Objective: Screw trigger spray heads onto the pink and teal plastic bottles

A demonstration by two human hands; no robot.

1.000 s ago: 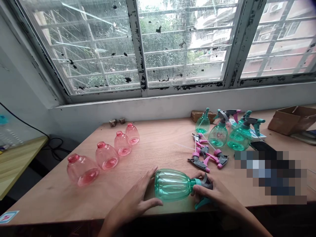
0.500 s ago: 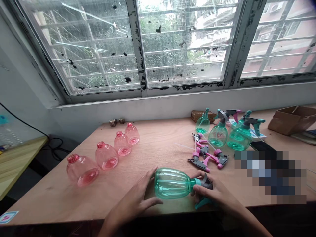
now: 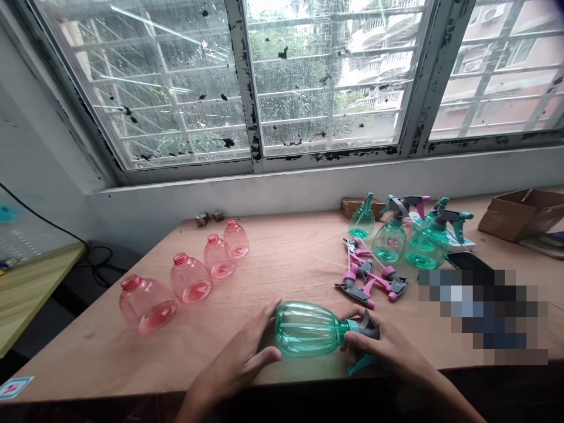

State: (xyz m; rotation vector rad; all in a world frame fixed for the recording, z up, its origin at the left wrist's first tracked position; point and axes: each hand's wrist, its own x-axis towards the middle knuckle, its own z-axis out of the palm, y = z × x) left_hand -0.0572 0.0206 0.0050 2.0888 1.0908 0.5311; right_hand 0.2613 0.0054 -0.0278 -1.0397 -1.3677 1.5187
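Observation:
A clear green spray bottle [image 3: 307,330] lies on its side above the table's front edge, its base to the left and its grey-and-teal spray head to the right. My right hand [image 3: 374,341] is closed around the bottle's neck and spray head, covering part of them. By the base, my left hand [image 3: 249,352] is open, thumb and fingers apart; whether its fingertips touch the bottle I cannot tell. Several pink-and-grey spray heads [image 3: 356,292] with thin tubes lie in a pile beyond. Several pink bottles [image 3: 147,302] without heads stand in a slanting row on the left.
Several green spray bottles [image 3: 427,245] stand at the back right of the wooden table [image 3: 282,264], one with a pink trigger. Near them are a dark phone [image 3: 470,264], a blurred patch and a cardboard box [image 3: 522,214]. Two small blocks [image 3: 201,219] sit by the wall.
My left thumb has drawn back a little to the left from the bottle's base. My right hand keeps its hold, and the bottle has barely moved.

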